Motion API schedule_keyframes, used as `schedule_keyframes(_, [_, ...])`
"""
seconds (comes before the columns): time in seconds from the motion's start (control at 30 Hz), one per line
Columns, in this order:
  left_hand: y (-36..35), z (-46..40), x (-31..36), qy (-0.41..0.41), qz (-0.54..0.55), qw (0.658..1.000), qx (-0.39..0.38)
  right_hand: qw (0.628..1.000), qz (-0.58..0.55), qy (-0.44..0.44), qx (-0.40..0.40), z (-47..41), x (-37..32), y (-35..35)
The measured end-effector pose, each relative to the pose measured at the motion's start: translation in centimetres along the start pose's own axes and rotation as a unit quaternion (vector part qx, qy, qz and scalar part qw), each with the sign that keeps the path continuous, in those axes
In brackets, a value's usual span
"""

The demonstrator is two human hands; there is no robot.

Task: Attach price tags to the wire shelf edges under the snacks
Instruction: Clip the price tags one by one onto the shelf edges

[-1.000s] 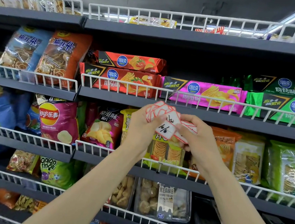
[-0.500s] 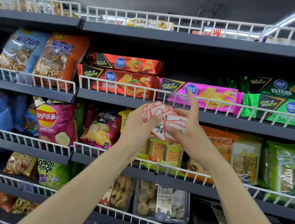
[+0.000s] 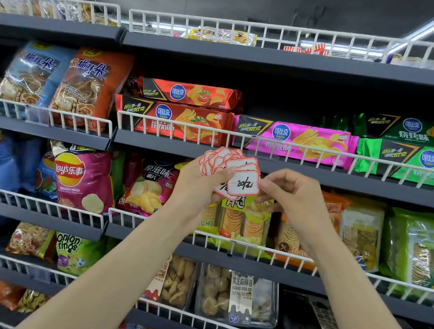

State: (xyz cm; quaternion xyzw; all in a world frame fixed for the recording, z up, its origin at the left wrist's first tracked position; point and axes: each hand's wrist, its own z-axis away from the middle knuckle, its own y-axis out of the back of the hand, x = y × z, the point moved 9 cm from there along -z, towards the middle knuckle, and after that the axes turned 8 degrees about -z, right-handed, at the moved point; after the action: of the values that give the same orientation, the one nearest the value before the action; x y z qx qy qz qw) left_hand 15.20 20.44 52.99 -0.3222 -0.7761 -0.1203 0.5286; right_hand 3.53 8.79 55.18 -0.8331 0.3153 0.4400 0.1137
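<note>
Shelving [image 3: 253,55]: dark tiers with white wire shelf edges [image 3: 310,149], filling the frame. Snacks: red [image 3: 172,119], pink [image 3: 297,140] and green [image 3: 417,161] packs, centre row; chip bags [image 3: 80,176] at left. Left hand [image 3: 198,187], frame centre: grip curled round a fanned stack of price tags [image 3: 222,161]. Right hand [image 3: 294,194]: fingertips pinch the front tag [image 3: 243,186], held below the pink pack's rail.

Front price tag [image 3: 243,184] in the grip reads "20"-something; "Lay's" bag [image 3: 80,176] and "onion rings" bag [image 3: 72,252] lie left, below it.
</note>
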Motion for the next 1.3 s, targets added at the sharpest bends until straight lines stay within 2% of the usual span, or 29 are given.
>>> schedule_keyframes(0.33, [-0.4,0.0,0.0,0.022,0.044,0.999,0.003,1.0,0.002,-0.002,0.021,-0.3,0.1,-0.1])
schedule_keyframes(0.43, [-0.3,-0.4,-0.2,0.017,0.021,0.999,0.017,1.0,0.006,-0.007,0.02,-0.5,0.2,0.1])
schedule_keyframes(0.53, [0.2,-1.1,0.5,-0.024,-0.065,0.997,0.041,0.999,0.022,0.0,0.029,-1.0,-0.1,1.2])
schedule_keyframes(0.6, [0.2,-2.0,1.9,-0.084,-0.183,0.978,0.048,0.998,0.029,0.01,0.053,-1.6,-0.6,2.5])
schedule_keyframes(0.7, [-1.8,-3.6,3.8,-0.148,-0.35,0.925,0.0,0.996,0.027,0.035,0.08,-3.3,-1.6,4.1])
schedule_keyframes(0.83, [-4.5,-5.4,4.7,-0.155,-0.418,0.894,-0.055,0.982,0.135,0.082,0.103,-6.1,-2.7,4.8])
schedule_keyframes(0.93, [-4.8,-6.3,4.7,-0.151,-0.416,0.895,-0.055,0.961,0.218,0.126,0.111,-7.7,-3.6,4.8])
schedule_keyframes(1.07, [-4.1,-6.7,3.9,-0.129,-0.406,0.904,-0.046,0.943,0.266,0.169,0.106,-9.0,-4.7,4.7])
schedule_keyframes(1.2, [-4.1,-6.8,3.4,-0.076,-0.33,0.937,-0.086,0.934,0.31,0.168,0.055,-9.7,-4.8,3.5])
schedule_keyframes(1.3, [-4.1,-6.6,3.4,-0.066,-0.304,0.945,-0.102,0.923,0.344,0.17,0.035,-9.7,-4.9,2.8])
